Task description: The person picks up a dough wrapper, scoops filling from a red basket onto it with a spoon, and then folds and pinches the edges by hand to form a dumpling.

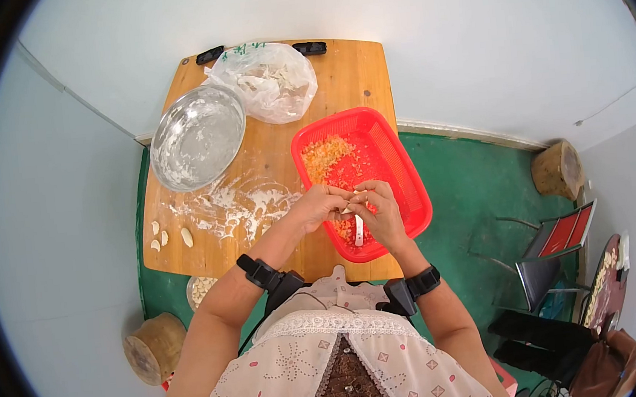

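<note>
Wooden table [352,74], floured; steel bowl [197,137] at 10 o'clock, red basket [399,169] of filling at 2; left hand [319,206] and right hand [380,212] pinched together on dumpling wrapper [349,205] over basket's near end; best sealed with even fingertip pressure along edge, filling kept clear.

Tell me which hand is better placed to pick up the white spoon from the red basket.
Right, probably. The right hand is over the red basket, directly above the white spoon. The left hand sits at the basket's edge, farther from it. Both hands pinch a small piece between them.
</note>
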Demonstrator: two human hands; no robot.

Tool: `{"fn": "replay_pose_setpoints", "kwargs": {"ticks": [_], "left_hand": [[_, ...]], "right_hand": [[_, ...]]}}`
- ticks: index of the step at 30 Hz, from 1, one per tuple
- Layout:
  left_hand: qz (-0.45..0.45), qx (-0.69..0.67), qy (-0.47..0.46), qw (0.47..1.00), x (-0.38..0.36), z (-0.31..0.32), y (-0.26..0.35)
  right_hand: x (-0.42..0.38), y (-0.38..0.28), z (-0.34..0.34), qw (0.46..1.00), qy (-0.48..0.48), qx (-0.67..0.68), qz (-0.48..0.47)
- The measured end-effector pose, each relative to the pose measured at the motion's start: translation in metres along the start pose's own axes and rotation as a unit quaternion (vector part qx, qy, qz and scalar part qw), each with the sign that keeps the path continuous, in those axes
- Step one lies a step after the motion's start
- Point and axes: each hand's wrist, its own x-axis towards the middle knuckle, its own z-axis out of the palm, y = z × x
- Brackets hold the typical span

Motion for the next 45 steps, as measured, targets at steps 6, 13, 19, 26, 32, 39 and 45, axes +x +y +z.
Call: {"fn": "replay_pose_setpoints", "kwargs": {"ticks": [6, 13, 19, 26, 32, 39, 45], "left_hand": [[-0.014, -0.112, -0.024, 0.993, -0.002, -0.003, 0.0], [0.001, -0.192, -0.015, 0.981, -0.006, -0.006, -0.011], [0.013, -0.181, -0.004, 0.983, -0.014, -0.004, -0.002], [0.004, -0.188, -0.025, 0.982, -0.015, -0.006, -0.002], [0.003, -0.21, -0.028, 0.977, -0.017, -0.006, -0.003], [0.003, -0.234, -0.021, 0.972, -0.018, -0.005, -0.005], [0.003, -0.233, -0.019, 0.972, -0.018, -0.004, -0.008]], "right_hand": [[-0.001, -0.005, 0.003, 0.998, 0.045, 0.037, 0.029], [-0.006, -0.007, 0.008, 0.989, 0.08, 0.102, 0.066], [-0.009, -0.01, 0.002, 0.983, 0.081, 0.141, 0.083], [-0.013, -0.009, -0.002, 0.975, 0.048, 0.183, 0.12], [-0.012, -0.016, -0.004, 0.985, 0.091, 0.115, 0.09], [-0.016, -0.012, 0.0, 0.989, 0.084, 0.106, 0.061], [-0.017, -0.013, 0.0, 0.99, 0.074, 0.105, 0.061]]}}
